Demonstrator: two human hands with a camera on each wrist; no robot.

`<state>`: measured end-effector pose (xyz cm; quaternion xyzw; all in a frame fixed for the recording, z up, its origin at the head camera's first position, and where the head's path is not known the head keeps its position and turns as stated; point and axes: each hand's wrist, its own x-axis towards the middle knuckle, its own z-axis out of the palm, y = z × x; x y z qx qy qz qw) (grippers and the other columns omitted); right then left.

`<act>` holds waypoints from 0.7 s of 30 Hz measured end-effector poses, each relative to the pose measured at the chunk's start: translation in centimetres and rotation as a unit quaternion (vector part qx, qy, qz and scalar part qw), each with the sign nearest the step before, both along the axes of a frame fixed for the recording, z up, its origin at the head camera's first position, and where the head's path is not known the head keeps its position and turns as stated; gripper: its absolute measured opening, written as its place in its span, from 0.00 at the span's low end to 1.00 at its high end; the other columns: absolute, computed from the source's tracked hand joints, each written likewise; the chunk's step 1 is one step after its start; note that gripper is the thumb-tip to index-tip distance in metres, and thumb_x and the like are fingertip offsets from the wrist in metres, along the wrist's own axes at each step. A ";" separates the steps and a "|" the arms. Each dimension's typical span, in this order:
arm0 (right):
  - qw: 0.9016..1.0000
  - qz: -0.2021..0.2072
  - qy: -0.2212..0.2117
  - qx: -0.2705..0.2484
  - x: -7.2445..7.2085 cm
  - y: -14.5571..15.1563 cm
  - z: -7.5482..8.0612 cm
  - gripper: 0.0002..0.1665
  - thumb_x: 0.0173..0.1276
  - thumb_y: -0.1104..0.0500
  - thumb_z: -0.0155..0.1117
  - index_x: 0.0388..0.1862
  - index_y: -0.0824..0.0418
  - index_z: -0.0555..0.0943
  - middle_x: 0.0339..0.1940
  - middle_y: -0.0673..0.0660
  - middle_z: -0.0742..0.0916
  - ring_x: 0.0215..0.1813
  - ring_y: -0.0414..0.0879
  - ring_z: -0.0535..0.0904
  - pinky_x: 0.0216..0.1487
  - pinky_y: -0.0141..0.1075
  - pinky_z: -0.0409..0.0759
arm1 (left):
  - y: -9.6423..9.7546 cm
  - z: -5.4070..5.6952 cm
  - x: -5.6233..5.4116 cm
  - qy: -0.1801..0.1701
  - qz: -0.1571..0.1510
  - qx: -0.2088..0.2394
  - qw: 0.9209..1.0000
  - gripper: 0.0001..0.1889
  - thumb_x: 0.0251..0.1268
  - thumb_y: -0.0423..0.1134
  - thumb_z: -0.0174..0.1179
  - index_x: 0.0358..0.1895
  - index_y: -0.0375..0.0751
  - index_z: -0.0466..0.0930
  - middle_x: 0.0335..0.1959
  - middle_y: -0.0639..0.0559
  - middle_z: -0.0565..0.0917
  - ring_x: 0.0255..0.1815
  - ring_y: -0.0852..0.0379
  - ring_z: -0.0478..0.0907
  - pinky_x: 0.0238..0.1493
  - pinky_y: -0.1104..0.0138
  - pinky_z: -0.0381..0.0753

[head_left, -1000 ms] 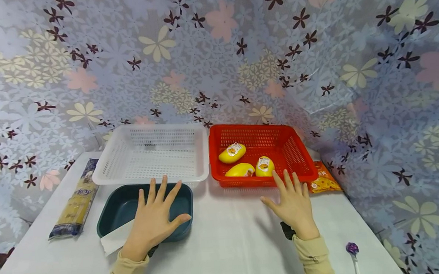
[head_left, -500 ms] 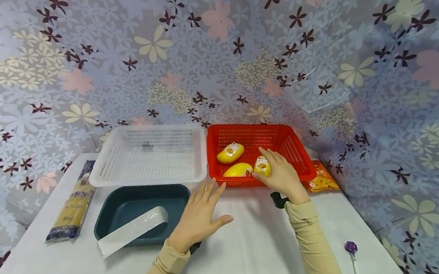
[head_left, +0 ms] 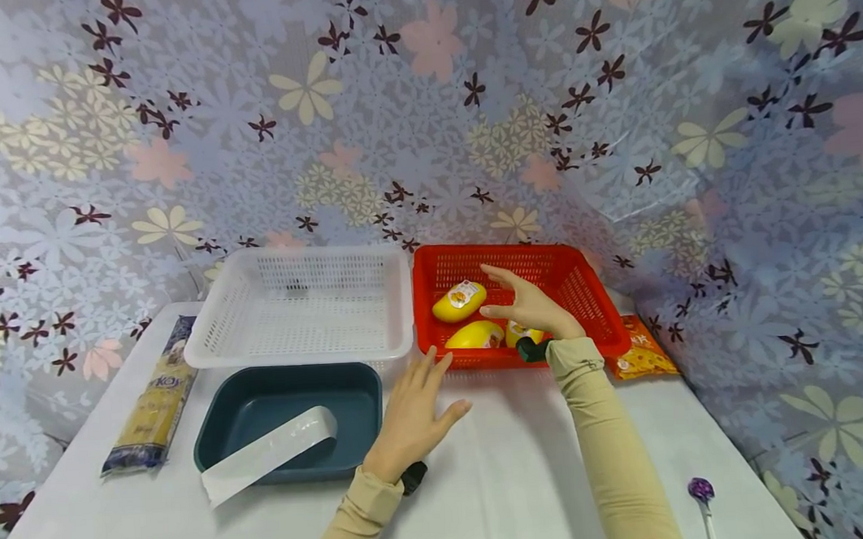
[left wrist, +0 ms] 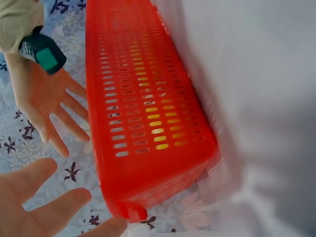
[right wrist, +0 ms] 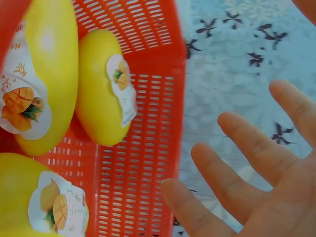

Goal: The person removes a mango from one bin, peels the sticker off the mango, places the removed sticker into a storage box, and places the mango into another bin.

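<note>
Over the red basket (head_left: 581, 327) hovers my right hand (head_left: 528, 303), fingers spread and holding nothing. Inside lie yellow mangoes with white labels: one mango (head_left: 459, 301) at the back left, another mango (head_left: 475, 335) along the front, and a third mango (head_left: 517, 331) partly hidden under the right wrist. The right wrist view shows the labelled mangoes (right wrist: 101, 89) close up, apart from the fingers. My left hand (head_left: 412, 417) is in front of the basket's near left corner, fingers extended, gripping nothing. In the left wrist view, the basket's slotted wall (left wrist: 148, 108) stands beside both hands.
A white basket (head_left: 300, 351) stands left of the red one. Before it sits a dark teal tub (head_left: 222, 411) with a white strip (head_left: 269, 453) across its rim. A pasta bag (head_left: 153, 406) lies far left, an orange snack packet (head_left: 644, 352) and a lollipop (head_left: 701, 491) at right.
My right hand has moved forward and left, from the red basket's front edge to above the mangoes. My left hand has moved right, away from the teal tub, uncovering the white strip.
</note>
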<state>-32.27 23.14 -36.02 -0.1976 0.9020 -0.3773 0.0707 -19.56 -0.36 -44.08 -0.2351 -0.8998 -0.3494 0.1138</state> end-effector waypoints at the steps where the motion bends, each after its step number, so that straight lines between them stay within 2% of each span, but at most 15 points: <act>1: 1.000 0.003 -0.002 0.001 -0.5 -0.2 0.1 0.48 0.67 0.51 0.65 0.79 0.53 0.51 0.79 0.62 0.57 0.77 0.66 0.52 0.69 0.65 0.60 | 0.1 0.0 -0.2 0.001 0.000 -0.001 1.000 0.37 0.64 0.58 0.57 0.72 0.43 0.63 0.74 0.37 0.62 0.73 0.31 0.59 0.71 0.39 0.59; 7: 1.000 0.020 -0.009 0.018 -3.2 -0.8 -0.3 0.47 0.65 0.55 0.67 0.78 0.57 0.55 0.78 0.63 0.60 0.77 0.65 0.53 0.72 0.64 0.56 | 0.3 0.0 -1.1 -0.016 0.000 -0.007 1.000 0.37 0.65 0.60 0.54 0.72 0.43 0.63 0.75 0.40 0.61 0.75 0.34 0.57 0.73 0.42 0.57; 13: 0.999 0.030 -0.035 -0.001 -5.1 -0.8 -1.7 0.47 0.63 0.59 0.67 0.77 0.61 0.56 0.78 0.66 0.59 0.77 0.67 0.52 0.72 0.64 0.56 | 0.6 -0.3 -1.1 -0.019 -0.001 -0.006 1.000 0.36 0.65 0.60 0.55 0.72 0.44 0.63 0.76 0.41 0.60 0.75 0.34 0.55 0.72 0.40 0.57; 21: 0.997 0.035 -0.054 0.042 -7.4 -0.9 -1.8 0.48 0.64 0.59 0.67 0.78 0.60 0.54 0.78 0.67 0.59 0.77 0.66 0.54 0.71 0.61 0.61 | 0.6 -0.8 -1.0 -0.017 -0.011 0.004 1.000 0.36 0.65 0.58 0.56 0.72 0.45 0.64 0.75 0.40 0.61 0.74 0.34 0.58 0.71 0.39 0.58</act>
